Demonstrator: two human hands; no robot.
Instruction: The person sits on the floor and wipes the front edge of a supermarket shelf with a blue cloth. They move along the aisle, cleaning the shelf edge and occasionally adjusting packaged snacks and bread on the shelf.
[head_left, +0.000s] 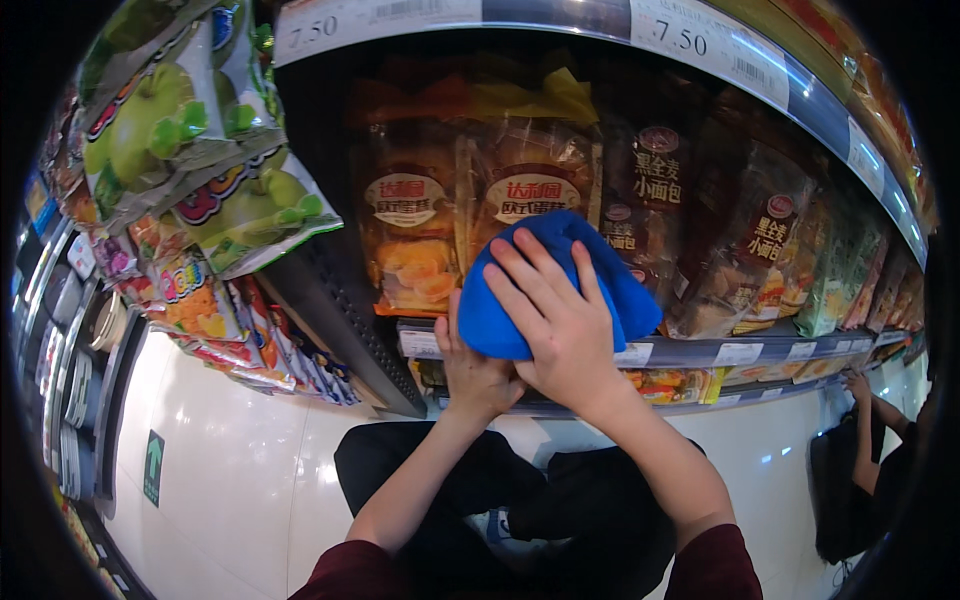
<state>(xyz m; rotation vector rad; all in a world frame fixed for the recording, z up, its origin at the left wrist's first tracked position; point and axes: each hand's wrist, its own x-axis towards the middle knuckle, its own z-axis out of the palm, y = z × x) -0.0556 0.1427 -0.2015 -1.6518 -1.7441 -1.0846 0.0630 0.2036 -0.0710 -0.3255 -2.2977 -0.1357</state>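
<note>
Before the shelf front, a bunched blue cloth (555, 225) covers part of the packaged cakes. My right hand (559, 322) lies over it with the fingers spread across its top, pressing or gripping it. Lower and to the left is my left hand (476, 367), its fingers pointing up at the cloth's lower left edge; the cloth and my right hand hide part of it, and its hold cannot be told. Behind stand a clear cake bag (412, 255) with an orange top and another cake bag (529, 161) with a yellow top. Dark bread bags (652, 187) stand to the right.
Bags of candy (262, 202) hang at the left beside a dark perforated shelf upright (337, 322). An upper shelf edge (555, 16) with price tags curves overhead. The lower shelf edge (682, 352) runs rightward. At the far right another person (866, 457) crouches by the shelf.
</note>
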